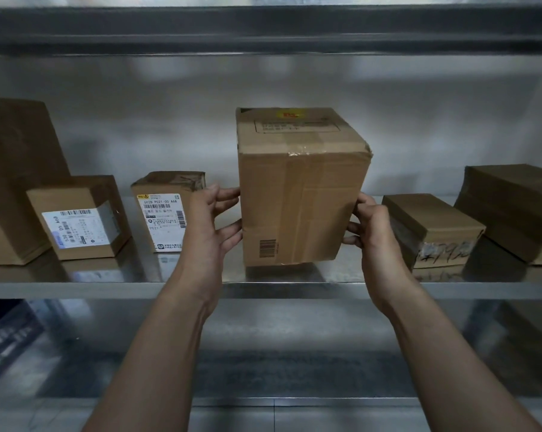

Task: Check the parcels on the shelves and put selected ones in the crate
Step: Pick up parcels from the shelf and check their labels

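A: Holding what here?
B: The box (301, 194), upright on the shelf (76, 289) at your 12 o'clock. Your left hand (212, 221) presses flat fingers (230, 226) to its side; your right hand (374, 233) curls round the opposite edge.
A: Progress?
B: Checking stage, seemingly. Parcels (157, 213) at 9 and 3 o'clock sit untouched; no crate clearly shows, so all placing appears left to do.

Gaps both sides of tall box (297, 194); labelled box (163, 213) left, low box (432, 229) right

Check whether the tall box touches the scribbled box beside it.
Apart: the head view shows the right hand and bare shelf between the tall box and scribbled box.
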`<move>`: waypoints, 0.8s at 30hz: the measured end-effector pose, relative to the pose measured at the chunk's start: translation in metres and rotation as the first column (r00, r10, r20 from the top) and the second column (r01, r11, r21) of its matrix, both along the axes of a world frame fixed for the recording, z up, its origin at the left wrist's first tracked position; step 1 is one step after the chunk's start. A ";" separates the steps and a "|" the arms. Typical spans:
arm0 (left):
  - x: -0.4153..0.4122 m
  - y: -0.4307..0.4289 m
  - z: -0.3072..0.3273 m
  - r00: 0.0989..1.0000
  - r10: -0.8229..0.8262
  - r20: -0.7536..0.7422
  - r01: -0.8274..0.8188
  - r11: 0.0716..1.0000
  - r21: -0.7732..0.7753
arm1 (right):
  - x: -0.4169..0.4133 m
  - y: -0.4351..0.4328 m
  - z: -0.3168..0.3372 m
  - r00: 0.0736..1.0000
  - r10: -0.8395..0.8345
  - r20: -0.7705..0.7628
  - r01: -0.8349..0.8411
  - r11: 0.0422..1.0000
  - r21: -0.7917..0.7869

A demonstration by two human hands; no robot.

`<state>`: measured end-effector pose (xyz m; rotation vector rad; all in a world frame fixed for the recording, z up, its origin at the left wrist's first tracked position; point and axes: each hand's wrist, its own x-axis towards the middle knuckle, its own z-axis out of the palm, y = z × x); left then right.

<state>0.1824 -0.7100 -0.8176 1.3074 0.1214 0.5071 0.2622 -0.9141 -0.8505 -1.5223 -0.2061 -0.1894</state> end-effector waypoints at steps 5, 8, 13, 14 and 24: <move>-0.002 0.001 0.000 1.000 -0.012 0.009 0.012 1.000 -0.027 | -0.004 0.002 0.000 0.999 -0.016 0.032 0.014 0.997 0.076; -0.003 0.003 -0.001 1.000 -0.017 0.005 0.017 0.999 -0.031 | -0.006 0.003 0.000 0.999 -0.028 0.047 0.023 0.995 0.099; -0.003 0.006 0.001 1.000 -0.014 -0.011 0.014 0.999 -0.041 | -0.008 0.004 0.001 1.000 -0.004 0.006 0.004 0.994 0.107; -0.003 0.007 0.001 1.000 -0.012 -0.014 0.012 0.999 -0.046 | -0.010 0.004 0.002 1.000 0.001 0.007 -0.002 0.995 0.100; -0.005 0.012 0.000 0.999 -0.002 -0.041 0.002 1.000 0.020 | -0.012 -0.001 0.001 0.999 0.050 0.010 -0.050 0.998 0.043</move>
